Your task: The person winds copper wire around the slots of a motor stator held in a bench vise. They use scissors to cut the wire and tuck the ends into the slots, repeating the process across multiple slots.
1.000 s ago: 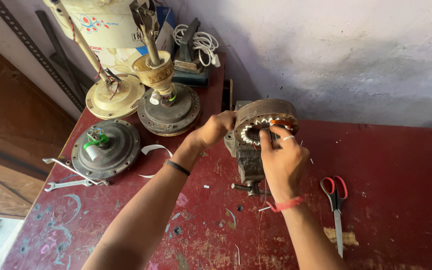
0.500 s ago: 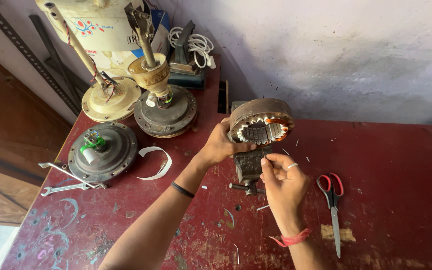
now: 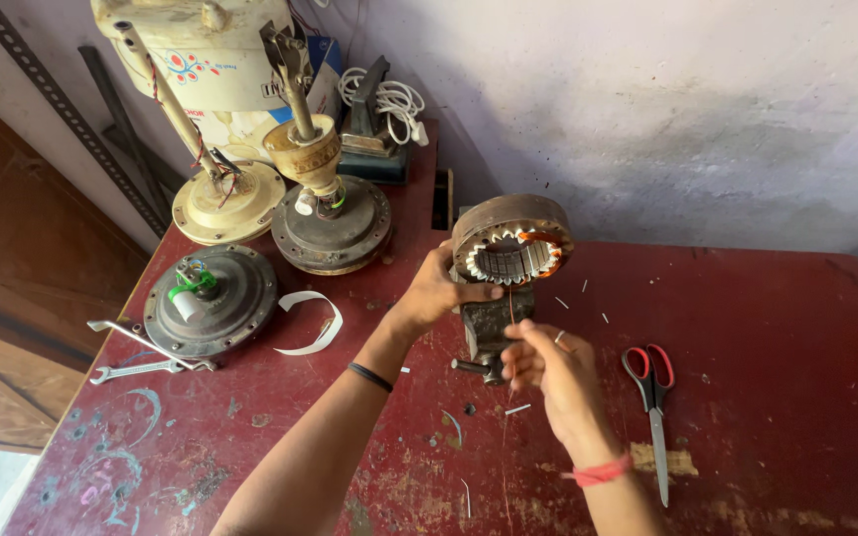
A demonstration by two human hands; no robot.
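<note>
Comparing with the earlier views, the right hand [image 3: 546, 369] is seen drawn back from the stator [image 3: 510, 238] toward lower centre of frame, fingers pinched on a thin copper wire [image 3: 511, 303] running up to the slots; winding appears to be in hand. The left hand [image 3: 441, 290] is kept on the stator's lower left rim, fingers curled around it. The stator is seated in a small vise [image 3: 494, 328] at mid-frame on the red table [image 3: 767, 328]. Containers: none seen holding anything. Scissors [image 3: 651, 392] lie right.
</note>
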